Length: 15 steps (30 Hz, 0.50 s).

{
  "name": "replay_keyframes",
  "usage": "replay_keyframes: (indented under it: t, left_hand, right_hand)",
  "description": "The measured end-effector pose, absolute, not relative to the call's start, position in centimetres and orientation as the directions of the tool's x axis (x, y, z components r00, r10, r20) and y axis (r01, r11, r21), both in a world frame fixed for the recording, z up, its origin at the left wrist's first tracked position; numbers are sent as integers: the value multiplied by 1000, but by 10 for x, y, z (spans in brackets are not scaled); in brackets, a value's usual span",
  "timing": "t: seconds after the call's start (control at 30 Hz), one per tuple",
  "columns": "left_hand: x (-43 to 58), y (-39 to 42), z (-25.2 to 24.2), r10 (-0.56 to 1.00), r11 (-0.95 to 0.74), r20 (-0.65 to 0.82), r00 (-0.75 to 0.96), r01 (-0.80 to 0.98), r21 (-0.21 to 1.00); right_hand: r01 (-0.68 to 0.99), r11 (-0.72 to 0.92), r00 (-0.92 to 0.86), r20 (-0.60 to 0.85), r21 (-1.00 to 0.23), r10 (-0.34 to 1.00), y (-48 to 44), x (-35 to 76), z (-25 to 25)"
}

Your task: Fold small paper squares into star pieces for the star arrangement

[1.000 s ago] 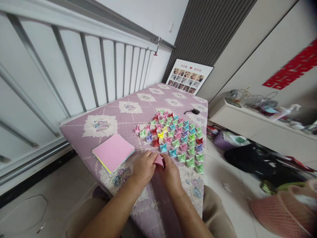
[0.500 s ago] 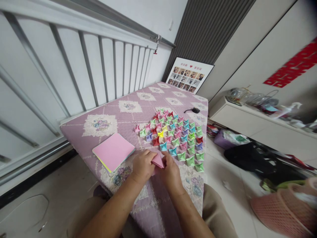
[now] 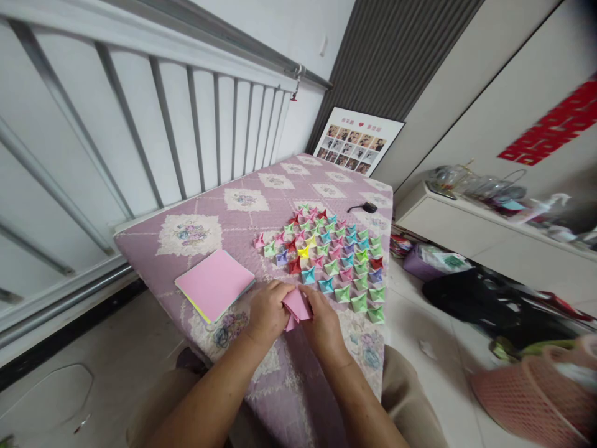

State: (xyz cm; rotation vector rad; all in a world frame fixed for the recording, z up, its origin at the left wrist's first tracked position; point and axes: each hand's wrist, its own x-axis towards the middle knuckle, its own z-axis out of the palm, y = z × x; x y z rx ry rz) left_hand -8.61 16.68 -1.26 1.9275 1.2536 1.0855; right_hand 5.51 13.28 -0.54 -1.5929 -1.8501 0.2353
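While our left hand is pinching one side of a partly folded pink origami sheet, fingers curled nearly closed, our right hand is gripping the opposite side in the same way, and we are holding the sheet over the near part of the cloth-covered counter. To the left, a stack of square origami paper, pink on top, is lying near our left hand, while rows of small multicoloured origami pieces are standing just beyond both hands and toward the right.
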Motion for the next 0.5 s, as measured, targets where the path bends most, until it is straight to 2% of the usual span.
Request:
replay_keyframes:
  t: [0.1, 0.23, 0.33, 0.43, 0.5]
  left_hand:
    - [-84, 169, -15, 944, -322, 282, 170, 300, 898]
    - [-77, 171, -22, 994, -31, 34, 109, -28, 999]
    - [-71, 169, -24, 969, 170, -116, 219, -247, 954]
    - [-69, 165, -25, 920, 274, -161, 357, -293, 916]
    - [-69, 164, -25, 910, 303, -179, 373, -305, 903]
  right_hand:
    - [819, 230, -37, 352, -526, 935, 132, 56, -3]
    - [823, 220, -25, 354, -524, 935, 131, 58, 0]
    - [814, 241, -28, 379, -528, 925, 131, 59, 2]
    - [814, 250, -27, 396, -525, 918, 131, 59, 4]
    - [819, 252, -40, 386, -515, 922, 130, 59, 4]
